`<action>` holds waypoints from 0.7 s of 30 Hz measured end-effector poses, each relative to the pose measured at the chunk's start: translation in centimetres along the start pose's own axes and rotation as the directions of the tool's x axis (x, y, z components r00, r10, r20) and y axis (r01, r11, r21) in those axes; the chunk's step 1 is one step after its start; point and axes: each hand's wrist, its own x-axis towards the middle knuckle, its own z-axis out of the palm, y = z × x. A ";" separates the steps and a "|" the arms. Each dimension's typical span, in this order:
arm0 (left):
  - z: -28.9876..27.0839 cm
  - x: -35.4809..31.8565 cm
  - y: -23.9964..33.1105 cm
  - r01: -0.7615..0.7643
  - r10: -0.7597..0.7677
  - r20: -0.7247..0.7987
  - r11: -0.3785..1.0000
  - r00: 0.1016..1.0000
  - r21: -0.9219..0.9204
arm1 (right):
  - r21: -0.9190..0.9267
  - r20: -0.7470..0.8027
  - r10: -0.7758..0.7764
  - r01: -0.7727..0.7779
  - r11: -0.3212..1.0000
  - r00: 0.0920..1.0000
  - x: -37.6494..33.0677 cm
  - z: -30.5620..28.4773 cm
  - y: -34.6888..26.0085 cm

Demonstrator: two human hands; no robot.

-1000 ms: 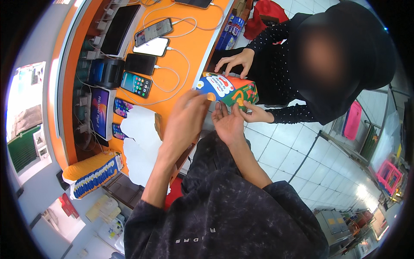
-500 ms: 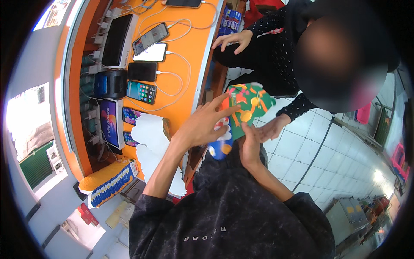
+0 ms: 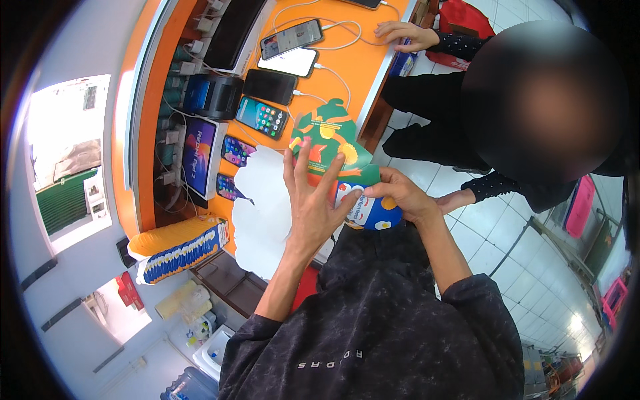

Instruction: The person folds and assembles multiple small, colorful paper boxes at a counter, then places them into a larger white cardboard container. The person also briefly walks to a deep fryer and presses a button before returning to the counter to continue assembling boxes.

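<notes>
A die-cut card with a green, fruit-patterned upper part (image 3: 347,142) and a blue lower part (image 3: 377,215) is in front of my body, tilted. My right hand (image 3: 404,193) grips its lower right side, thumb on the front and the other fingers partly hidden. Across its left side lies my left hand (image 3: 312,208), fingers spread and stretched over the printed face, thumb near the blue part. White shaped card sheets (image 3: 263,207) lie beside my left forearm on the counter edge; where they end behind my arm is hidden.
The orange counter (image 3: 347,63) carries several cabled phones (image 3: 270,85), a boxed tablet (image 3: 200,157) and a small black device (image 3: 212,95). A stack of blue-and-yellow cards (image 3: 183,250) stands at its near end. Another person (image 3: 440,120) is at right, one hand on the counter edge.
The card has turned and come nearer the counter. My right hand has shifted to its blue part, and my left fingers have spread. The other person appears farther right.
</notes>
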 end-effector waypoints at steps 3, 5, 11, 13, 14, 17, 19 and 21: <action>0.1 -0.7 -0.4 0.018 -0.017 -0.019 1.000 1.000 0.020 | -0.073 0.121 -0.060 0.069 0.995 0.991 0.4 0.0 -0.5; 0.2 -0.9 -0.5 -0.005 0.007 -0.049 1.000 0.999 0.030 | -0.168 0.114 -0.067 0.086 0.982 0.991 0.4 0.0 -0.8; 1.0 -1.0 -0.8 -0.030 0.030 -0.072 1.000 0.997 0.004 | -0.280 0.044 -0.126 0.134 0.951 0.991 0.5 0.3 -0.8; 1.2 -1.0 -0.9 -0.039 0.036 -0.075 0.998 0.997 -0.038 | -0.335 0.034 -0.191 0.191 0.923 0.981 0.7 0.3 -0.5; 1.3 -1.1 -1.0 -0.042 0.037 -0.077 0.997 0.996 -0.060 | -0.371 0.025 -0.232 0.224 0.901 0.972 0.8 0.4 -0.4; 1.4 -1.0 -1.2 -0.014 0.007 -0.082 0.995 0.997 -0.095 | -0.399 -0.022 -0.391 0.350 0.848 0.920 1.1 0.7 -0.2; 1.4 -1.0 -1.3 -0.009 0.001 -0.084 0.995 0.996 -0.104 | -0.425 -0.065 -0.484 0.415 0.804 0.872 1.1 1.1 -0.2; 1.3 -1.0 -1.4 -0.005 -0.005 -0.087 0.994 0.996 -0.108 | -0.504 -0.072 -0.561 0.456 0.734 0.824 1.1 1.4 -0.2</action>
